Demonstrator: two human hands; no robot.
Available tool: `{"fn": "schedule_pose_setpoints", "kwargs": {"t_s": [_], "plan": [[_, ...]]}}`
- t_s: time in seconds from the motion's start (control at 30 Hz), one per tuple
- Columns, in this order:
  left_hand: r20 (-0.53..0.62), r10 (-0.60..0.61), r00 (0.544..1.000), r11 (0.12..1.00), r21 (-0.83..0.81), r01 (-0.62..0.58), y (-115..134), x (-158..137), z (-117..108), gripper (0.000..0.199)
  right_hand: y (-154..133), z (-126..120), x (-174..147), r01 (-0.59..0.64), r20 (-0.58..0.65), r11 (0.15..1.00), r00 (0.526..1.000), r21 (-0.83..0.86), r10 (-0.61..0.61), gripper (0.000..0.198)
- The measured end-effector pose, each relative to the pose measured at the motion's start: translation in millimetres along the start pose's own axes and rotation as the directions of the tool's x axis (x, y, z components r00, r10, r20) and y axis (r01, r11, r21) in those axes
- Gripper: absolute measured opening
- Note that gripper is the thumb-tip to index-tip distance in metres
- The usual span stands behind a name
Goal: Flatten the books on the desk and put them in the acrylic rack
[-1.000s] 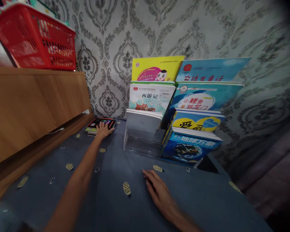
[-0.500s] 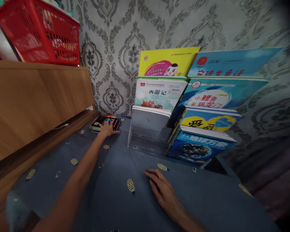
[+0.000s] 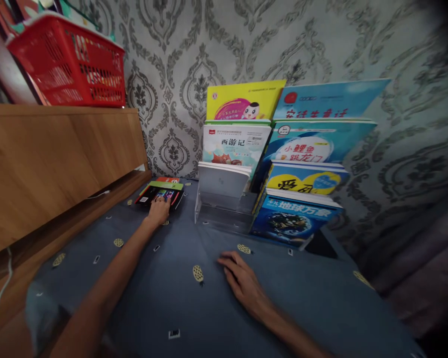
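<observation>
My left hand reaches far out to the stack by the wall, its fingers over the front part of a black book, gripping it; the thumb is hard to make out. Behind and beneath it shows a green book, and an orange one lies at the back. My right hand rests on the blue cloth with fingers loosely stretched and nothing in it. Beyond it stands a clear stepped book rack with a white picture book and a blue earth book among several others.
A blue cloth with pineapple prints covers the tabletop. On the left runs a wooden cabinet carrying a red basket. Patterned wallpaper closes off the back. A white cable hangs at the lower left.
The black book has slid toward me under my left hand, uncovering more of the green book. My right hand stays on the cloth. The camera view has shifted a little.
</observation>
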State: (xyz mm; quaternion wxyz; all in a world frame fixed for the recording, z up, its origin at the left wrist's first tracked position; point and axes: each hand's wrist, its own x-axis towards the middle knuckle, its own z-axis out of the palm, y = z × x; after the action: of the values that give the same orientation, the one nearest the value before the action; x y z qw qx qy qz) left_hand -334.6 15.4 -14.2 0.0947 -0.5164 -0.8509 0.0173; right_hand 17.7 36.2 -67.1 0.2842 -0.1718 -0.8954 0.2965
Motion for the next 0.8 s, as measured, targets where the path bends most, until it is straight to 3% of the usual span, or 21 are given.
{"fn": "schedule_pose_setpoints", "kwargs": {"t_s": [0.27, 0.53, 0.8], "plan": [[0.102, 0.069, 0.992, 0.998, 0.008, -0.07, 0, -49, 2, 0.047, 1, 1, 0, 0.056, 0.008, 0.998, 0.998, -0.033, -0.055, 0.035], [0.14, 0.138, 0.981, 0.99, -0.006, -0.139, -4, -89, -10, 0.049, 4, 6, 0, 0.099, -0.017, 0.991, 0.995, -0.085, -0.101, 0.034], [0.152, 0.192, 0.97, 0.981, -0.011, -0.192, 14, -131, -20, 0.051, 4, 5, -1, 0.106, -0.077, 0.992, 0.991, -0.063, -0.111, 0.034]]}}
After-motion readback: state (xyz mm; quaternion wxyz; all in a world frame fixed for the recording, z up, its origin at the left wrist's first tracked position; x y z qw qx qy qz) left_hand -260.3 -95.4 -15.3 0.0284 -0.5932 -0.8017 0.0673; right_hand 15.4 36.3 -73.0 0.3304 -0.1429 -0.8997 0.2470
